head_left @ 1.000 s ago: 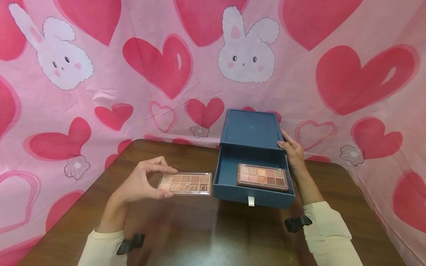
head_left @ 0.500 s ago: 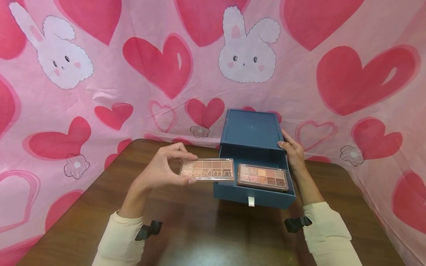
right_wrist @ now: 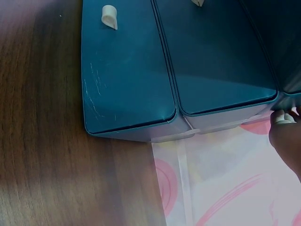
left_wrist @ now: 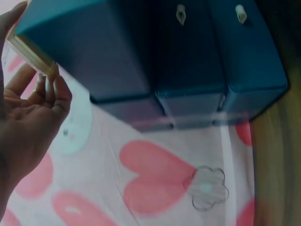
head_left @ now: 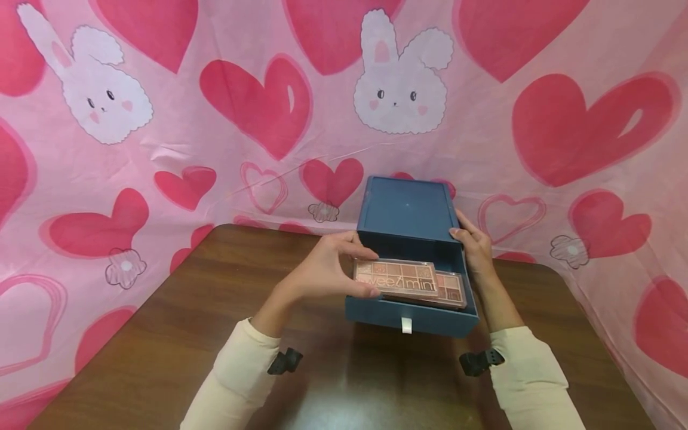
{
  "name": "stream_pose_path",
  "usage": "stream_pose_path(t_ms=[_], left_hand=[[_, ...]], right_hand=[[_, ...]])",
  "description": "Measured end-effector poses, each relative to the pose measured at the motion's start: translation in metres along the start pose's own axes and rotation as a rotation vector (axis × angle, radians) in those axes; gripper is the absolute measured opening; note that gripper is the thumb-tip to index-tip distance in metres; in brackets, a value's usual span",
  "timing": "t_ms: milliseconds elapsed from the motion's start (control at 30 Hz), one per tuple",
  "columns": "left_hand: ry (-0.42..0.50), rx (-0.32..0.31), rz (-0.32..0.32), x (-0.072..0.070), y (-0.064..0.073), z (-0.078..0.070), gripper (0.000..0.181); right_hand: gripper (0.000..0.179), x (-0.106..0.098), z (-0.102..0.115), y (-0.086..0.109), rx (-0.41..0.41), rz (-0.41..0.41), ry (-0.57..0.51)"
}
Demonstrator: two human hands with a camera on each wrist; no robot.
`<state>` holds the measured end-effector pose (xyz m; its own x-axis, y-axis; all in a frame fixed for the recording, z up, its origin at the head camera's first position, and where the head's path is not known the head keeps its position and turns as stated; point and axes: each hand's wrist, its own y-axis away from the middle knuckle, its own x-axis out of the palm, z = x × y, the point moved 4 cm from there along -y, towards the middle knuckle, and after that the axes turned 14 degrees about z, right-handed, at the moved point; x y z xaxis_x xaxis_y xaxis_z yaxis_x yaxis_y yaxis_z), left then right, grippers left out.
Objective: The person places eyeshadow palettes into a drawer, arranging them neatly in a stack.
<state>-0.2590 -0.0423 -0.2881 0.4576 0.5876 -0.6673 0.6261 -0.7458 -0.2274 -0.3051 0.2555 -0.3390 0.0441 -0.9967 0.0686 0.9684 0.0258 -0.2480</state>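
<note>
My left hand point(head_left: 325, 269) pinches an eyeshadow palette point(head_left: 400, 278) by its left end, thumb along the front edge and fingers along the back. The palette, with a clear lid and pale lettering, is over the pulled-out top drawer point(head_left: 371, 310) of a blue drawer box point(head_left: 405, 206). A second, similar palette point(head_left: 454, 289) lies in that drawer, mostly covered by the held one. Whether the two touch I cannot tell. My right hand point(head_left: 475, 248) holds the box's right side near the top. In the left wrist view, the palette's edge point(left_wrist: 33, 54) shows beside the drawer.
Two lower drawers, one in the middle point(right_wrist: 216, 56) and one at the bottom point(right_wrist: 127, 70), are pushed in, with pale pull tabs. The box stands on a brown wooden table point(head_left: 258, 251). A pink cloth point(head_left: 258, 36) with hearts and rabbits hangs behind.
My left hand has carried the palette rightward from beside the drawer to over it, covering much of the second palette. The right hand and the box have stayed put.
</note>
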Motion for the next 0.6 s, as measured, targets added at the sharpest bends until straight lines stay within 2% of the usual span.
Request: stream_pose_path(t_ms=[200, 300, 600], left_hand=[[-0.048, 0.009, 0.078, 0.015, -0.023, -0.009, 0.049], [-0.084, -0.004, 0.106, 0.022, -0.029, -0.012, 0.05], [-0.152, -0.009, 0.175, 0.03, -0.044, -0.016, 0.052]], right_hand=[[0.055, 0.0, 0.0, -0.001, 0.002, 0.002, 0.007], [0.055, 0.001, 0.0, -0.001, 0.001, 0.009, 0.02], [0.058, 0.001, 0.001, -0.001, -0.016, 0.008, -0.034]])
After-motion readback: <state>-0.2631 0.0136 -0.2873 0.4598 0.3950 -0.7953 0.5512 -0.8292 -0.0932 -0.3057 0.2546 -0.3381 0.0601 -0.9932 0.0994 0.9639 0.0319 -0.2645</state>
